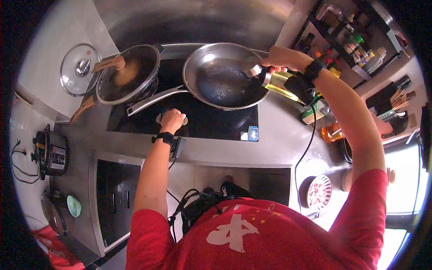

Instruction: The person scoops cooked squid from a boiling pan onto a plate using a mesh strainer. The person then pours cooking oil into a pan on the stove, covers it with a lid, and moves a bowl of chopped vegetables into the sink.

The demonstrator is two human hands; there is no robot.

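Observation:
My right hand (285, 59) is closed around the neck of an oil bottle (283, 85) with yellow oil in it. The bottle is tilted, its metal top over the right side of a steel frying pan (216, 78). Small shiny droplets or a film show on the pan's dark inner surface. Down at the front of the black stove (216, 123), my left hand (172, 120) is closed over a round stove knob (159, 118), mostly hidden by the fingers. The frying pan's long handle (155, 100) points left, just above that hand.
A lidded wok (130, 83) with wooden handles stands on the left burner. Behind it leans a glass lid (76, 67). A rice cooker (56, 155) is far left. Bottles (332, 132) and a striped plate of food (319, 192) stand on the right counter.

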